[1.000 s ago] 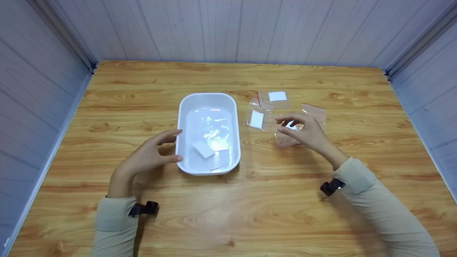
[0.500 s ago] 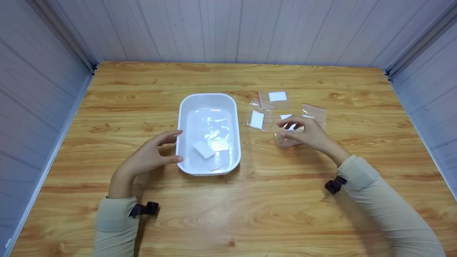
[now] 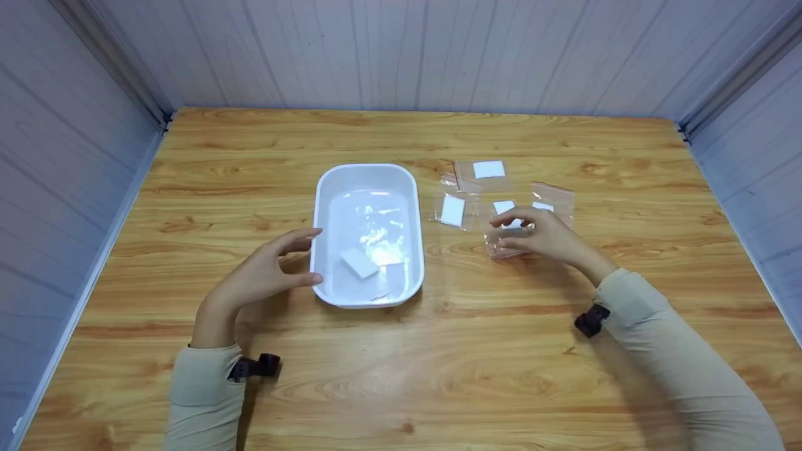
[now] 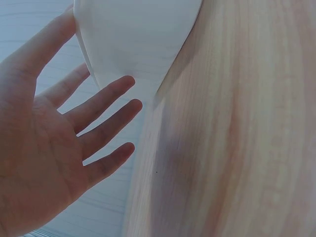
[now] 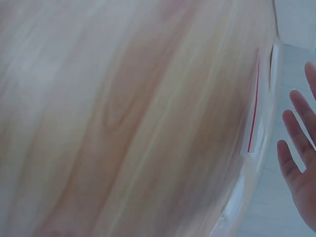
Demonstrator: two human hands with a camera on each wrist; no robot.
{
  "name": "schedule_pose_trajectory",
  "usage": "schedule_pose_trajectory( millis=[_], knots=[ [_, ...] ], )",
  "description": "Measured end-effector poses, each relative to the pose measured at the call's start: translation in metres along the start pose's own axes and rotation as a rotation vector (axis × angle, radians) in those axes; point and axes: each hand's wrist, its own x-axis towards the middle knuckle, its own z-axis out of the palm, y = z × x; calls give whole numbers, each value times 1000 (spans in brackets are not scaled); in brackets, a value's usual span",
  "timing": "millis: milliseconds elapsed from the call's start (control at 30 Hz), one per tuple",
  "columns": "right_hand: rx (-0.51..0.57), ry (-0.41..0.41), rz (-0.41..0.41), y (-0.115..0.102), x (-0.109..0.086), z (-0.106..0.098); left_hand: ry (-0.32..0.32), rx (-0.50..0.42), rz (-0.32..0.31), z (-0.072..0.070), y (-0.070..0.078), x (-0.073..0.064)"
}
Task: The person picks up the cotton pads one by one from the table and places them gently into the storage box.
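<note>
A white plastic tub sits left of centre on the table. At its left rim my left hand touches with forefinger and thumb tips; the left wrist view has the fingers straight and spread beside the tub wall. Inside the tub lie a white block and a shiny clear bag. My right hand hovers with loosely bent fingers over a clear zip bag holding a white piece, partly hidden by the hand. Nothing shows between its fingers. The right wrist view shows a bag's red seal strip.
More clear zip bags with white pieces lie nearby: one right of the tub, one behind it, and one beyond my right hand. Pale panel walls enclose the wooden table at the back and sides.
My right hand has shifted slightly right and toward me above the bags, showing more of the white pieces beneath. The left hand stays at the tub's rim.
</note>
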Motion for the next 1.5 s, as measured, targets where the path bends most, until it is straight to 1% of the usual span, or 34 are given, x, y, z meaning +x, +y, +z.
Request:
schedule_pose_trajectory(
  millis=[267, 567, 700, 833, 967, 1033, 1100, 1233, 1500],
  knots=[
    [2, -44, 1, 7, 5, 2, 4, 11, -26, 0, 3, -1],
    [3, -84, 52, 10, 5, 1, -5, 5, -32, -1, 1, 0],
    [13, -93, 61, 12, 5, 2, -4, 8, -38, -1, 1, 0],
    [19, -105, 32, 15, 6, 3, -3, 4, -38, 0, 0, 0],
    [9, -103, -41, 18, 7, 5, 0, -2, -8, 0, -2, 0],
    [8, -102, -58, 18, 7, 5, 4, -5, 5, 0, -2, 0],
    [18, -104, -53, 18, 8, 5, 7, -9, 2, 0, -2, 0],
    [24, -118, -36, 19, 9, 6, 12, -2, -23, 1, -1, 0],
    [5, -131, -68, 24, 12, 7, 12, 1, -31, 1, 0, 0]
  ],
)
